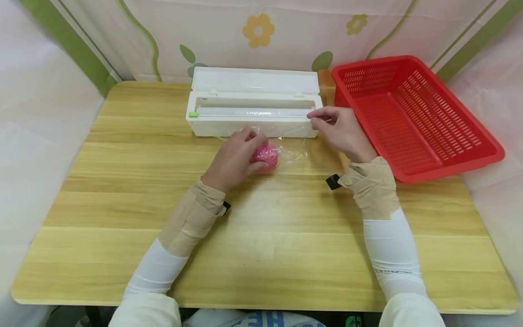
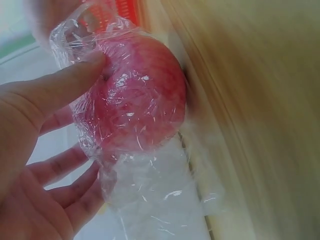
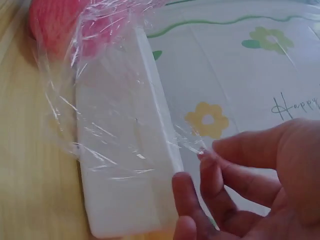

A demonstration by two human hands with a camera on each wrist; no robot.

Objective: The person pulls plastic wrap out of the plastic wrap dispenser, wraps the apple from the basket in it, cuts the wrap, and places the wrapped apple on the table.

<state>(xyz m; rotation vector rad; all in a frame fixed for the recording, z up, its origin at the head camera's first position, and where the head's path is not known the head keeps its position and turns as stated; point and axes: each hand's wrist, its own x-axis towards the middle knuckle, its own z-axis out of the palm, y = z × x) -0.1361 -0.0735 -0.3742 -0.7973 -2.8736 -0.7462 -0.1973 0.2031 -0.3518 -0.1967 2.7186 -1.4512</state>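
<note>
Gripped in the left hand (image 1: pixel 234 159) before the box (image 1: pixel 253 129), the fruit (image 1: pixel 268 156) was mostly wrapped, the right hand (image 1: pixel 345 136) pinching film (image 1: pixel 292 153) apparently uncut.

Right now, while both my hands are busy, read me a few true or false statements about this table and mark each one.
1. The right hand pinches the clear film. True.
2. The lid of the white box is closed. False: the lid stands open at the back.
3. The left hand touches the film-covered pink fruit. True.
4. The red basket is on the left of the white box. False: the red basket is on its right.
5. The pink fruit is inside the red basket. False: it is in front of the white box.
</note>
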